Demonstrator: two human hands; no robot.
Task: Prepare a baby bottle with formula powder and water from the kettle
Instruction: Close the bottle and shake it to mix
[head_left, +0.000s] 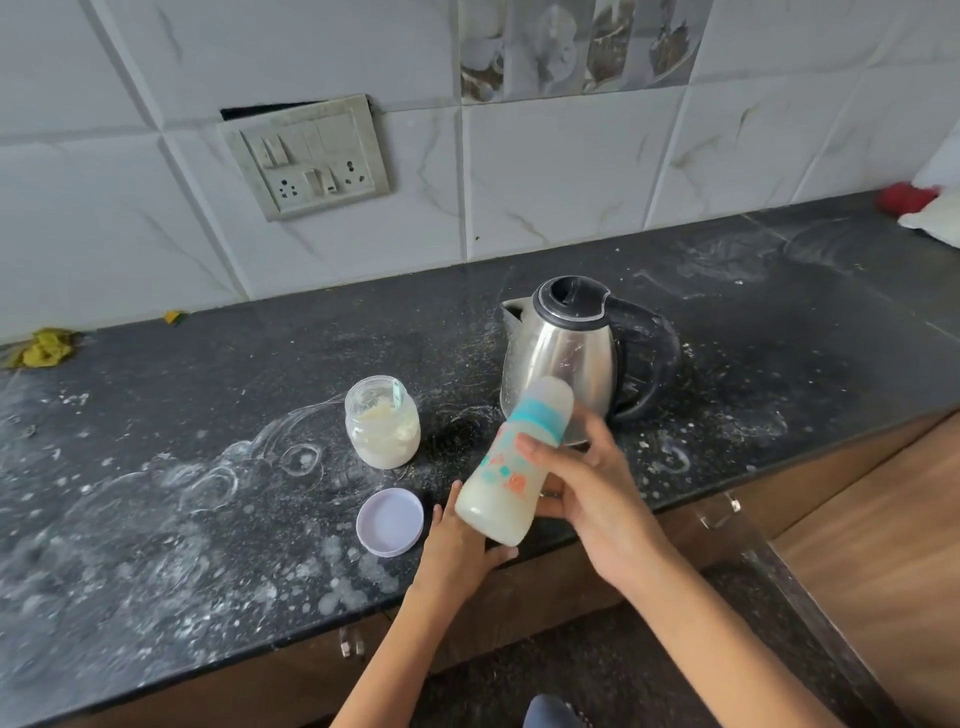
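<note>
Evidently the mixing step is in hand, as seen from the head camera, the only view. The baby bottle (511, 467), capped and filled with milky white liquid, is held tilted just right of the frame's centre, its teal collar and dome pointing toward the upper right and its base toward the lower left. The right hand (582, 488) wraps the bottle's middle from the right side, fingers closed over the printed wall. The left hand (457, 540) lies flat beneath the base, fingers extended, palm touching or nearly touching it; whether it bears weight cannot be told.

Behind the bottle stands the kettle (571, 353), lid down, spout toward the left. At centre left the open formula jar (382, 428) holds powder and a scoop, and its lid (389, 522) lies upturned just left of the left hand, on the countertop (208, 415).

Judged from the cloudy liquid, filling is done; the next move probably calls for shaking, or for setting the bottle upright and closing the jar.
</note>
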